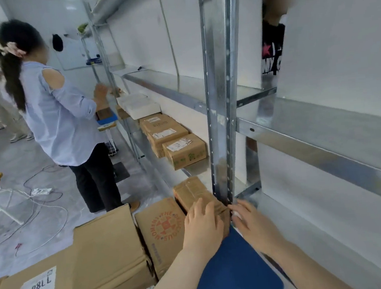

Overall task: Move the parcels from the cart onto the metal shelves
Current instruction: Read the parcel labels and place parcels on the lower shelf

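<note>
Brown cardboard, criss-crossed with clear tape: that's the parcel (pixel 193 192) you're on; small, oblong, creased on top, no label visible from here. It lies at the front edge of the lower shelf (pixel 197 170), its right near corner touching the foot of the upright post (pixel 222 95); I can't tell whether the near end rests on the shelf or on the blue cart deck (pixel 237 267).

Your left hand (pixel 202 224) lies palm-down on the near end, fingers fairly straight along the top; pressing rather than clamping. Your right hand (pixel 249 222) has its fingertips at the corner by the post; whether it pinches the box or only braces it, I can't tell.

My read: you're seating this parcel on the shelf. To do it well:
- steer the corner left, off the post, before you push; otherwise it will likely jam there
- push flat and low from the near end so the box slides and doesn't tip
- mind your right fingers between box and post; pinch risk
- line it up with the shelved boxes (pixel 185 151) further along

Light box by the look of it; the tape should slide easily on metal. The red-printed box (pixel 162 229) sits just beside it on the cart, not yet moved.
</note>
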### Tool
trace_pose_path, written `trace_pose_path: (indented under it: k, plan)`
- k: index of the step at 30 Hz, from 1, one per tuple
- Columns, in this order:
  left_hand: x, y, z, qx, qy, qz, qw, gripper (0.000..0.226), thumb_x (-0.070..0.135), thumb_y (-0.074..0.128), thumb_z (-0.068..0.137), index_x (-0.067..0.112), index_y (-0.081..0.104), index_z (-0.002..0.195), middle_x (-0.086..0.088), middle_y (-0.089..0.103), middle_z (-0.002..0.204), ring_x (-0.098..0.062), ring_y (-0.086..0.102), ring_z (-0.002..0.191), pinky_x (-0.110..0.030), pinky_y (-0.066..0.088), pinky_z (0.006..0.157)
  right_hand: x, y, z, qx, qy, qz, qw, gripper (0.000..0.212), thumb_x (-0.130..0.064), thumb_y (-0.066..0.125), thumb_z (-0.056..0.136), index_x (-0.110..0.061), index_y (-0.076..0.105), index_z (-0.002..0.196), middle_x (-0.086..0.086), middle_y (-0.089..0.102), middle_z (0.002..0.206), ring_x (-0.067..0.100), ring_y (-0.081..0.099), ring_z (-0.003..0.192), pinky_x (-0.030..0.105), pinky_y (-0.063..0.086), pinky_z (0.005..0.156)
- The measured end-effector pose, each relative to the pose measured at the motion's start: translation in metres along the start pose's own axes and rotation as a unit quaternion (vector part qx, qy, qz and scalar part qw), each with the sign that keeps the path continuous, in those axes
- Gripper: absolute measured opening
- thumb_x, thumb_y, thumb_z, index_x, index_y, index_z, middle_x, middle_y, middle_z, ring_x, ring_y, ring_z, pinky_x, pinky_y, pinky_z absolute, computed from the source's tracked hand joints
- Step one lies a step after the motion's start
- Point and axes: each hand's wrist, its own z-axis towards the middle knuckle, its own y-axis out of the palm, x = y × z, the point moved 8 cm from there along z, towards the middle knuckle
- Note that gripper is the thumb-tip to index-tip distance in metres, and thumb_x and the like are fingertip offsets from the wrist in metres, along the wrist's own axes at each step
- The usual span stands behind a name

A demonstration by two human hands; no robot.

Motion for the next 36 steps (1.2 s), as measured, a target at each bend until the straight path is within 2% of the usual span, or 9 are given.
trace_pose_path:
  k: [2,5,9,15,19,21,28,32,36]
  plan:
    - [0.034,0.005,-0.012,-0.016,0.072,0.012,0.997,0.044,0.029,0.036,0.098,0.021,0.035,0.142,-0.004,0.028,0.149,-0.027,0.023,0.139,-0.037,0.021,0.114,0.015,-0.027,-0.041,0.033,0.043,-0.031,0.998,0.038,-0.036,0.035,0.100,-0.029,0.044,0.137,-0.007,0.034,0.148,0.012,0.047,0.125,0.027,0.041,0.100]
    - [0.085,0.036,-0.045,-0.068,0.157,0.025,0.985,0.048,0.022,0.039,0.095,0.022,0.032,0.143,-0.005,0.026,0.150,-0.028,0.028,0.136,-0.038,0.027,0.109,0.041,-0.068,-0.122,0.088,0.127,-0.063,0.986,0.039,-0.031,0.036,0.101,-0.027,0.044,0.138,-0.004,0.033,0.149,0.016,0.043,0.129,0.029,0.037,0.104]
    - [0.168,0.088,-0.105,-0.138,0.273,0.003,0.952,0.050,0.017,0.041,0.093,0.022,0.035,0.142,-0.007,0.025,0.153,-0.028,0.028,0.137,-0.038,0.030,0.109,0.077,-0.120,-0.250,0.156,0.243,-0.102,0.952,0.039,-0.033,0.037,0.100,-0.029,0.043,0.139,-0.002,0.032,0.151,0.022,0.045,0.128,0.033,0.037,0.103]
    - [0.316,0.140,-0.228,-0.204,0.418,-0.028,0.885,0.051,0.017,0.044,0.092,0.023,0.038,0.142,-0.002,0.027,0.152,-0.022,0.028,0.139,-0.034,0.032,0.109,0.100,-0.197,-0.472,0.236,0.399,-0.139,0.875,0.040,-0.031,0.037,0.099,-0.029,0.042,0.138,0.000,0.032,0.149,0.028,0.050,0.120,0.040,0.046,0.094]
    - [0.395,0.160,-0.324,-0.241,0.494,-0.060,0.833,0.045,0.020,0.049,0.092,0.023,0.044,0.137,-0.002,0.034,0.149,-0.022,0.037,0.133,-0.037,0.040,0.104,0.093,-0.231,-0.610,0.301,0.474,-0.155,0.813,0.039,-0.029,0.037,0.097,-0.029,0.043,0.136,-0.003,0.037,0.144,0.028,0.054,0.114,0.035,0.048,0.083]
    - [0.426,0.166,-0.371,-0.257,0.527,-0.074,0.807,0.046,0.021,0.047,0.093,0.023,0.043,0.138,0.001,0.033,0.148,-0.020,0.038,0.133,-0.036,0.039,0.105,0.091,-0.239,-0.674,0.318,0.513,-0.152,0.782,0.041,-0.031,0.039,0.096,-0.032,0.043,0.136,-0.003,0.035,0.146,0.026,0.051,0.118,0.036,0.048,0.087]
    - [0.522,0.203,-0.533,-0.337,0.556,-0.120,0.750,0.048,0.019,0.046,0.093,0.026,0.039,0.139,0.003,0.031,0.148,-0.017,0.037,0.130,-0.032,0.038,0.103,0.111,-0.265,-0.883,0.352,0.585,-0.181,0.708,0.040,-0.035,0.038,0.098,-0.035,0.042,0.137,-0.006,0.034,0.146,0.019,0.048,0.123,0.034,0.047,0.092]
    - [0.585,0.228,-0.619,-0.351,0.554,-0.143,0.741,0.048,0.021,0.042,0.095,0.026,0.034,0.142,0.006,0.023,0.150,-0.012,0.043,0.126,-0.026,0.039,0.098,0.141,-0.294,-0.978,0.371,0.574,-0.203,0.701,0.037,-0.031,0.039,0.098,-0.031,0.046,0.135,-0.003,0.038,0.145,0.020,0.046,0.124,0.033,0.045,0.094]
    - [0.651,0.251,-0.693,-0.360,0.528,-0.177,0.748,0.049,0.028,0.041,0.098,0.029,0.027,0.145,0.008,0.017,0.154,-0.010,0.030,0.137,-0.026,0.034,0.106,0.166,-0.327,-1.044,0.370,0.552,-0.244,0.706,0.040,-0.031,0.043,0.095,-0.034,0.045,0.134,-0.003,0.037,0.145,0.025,0.046,0.124,0.039,0.044,0.095]
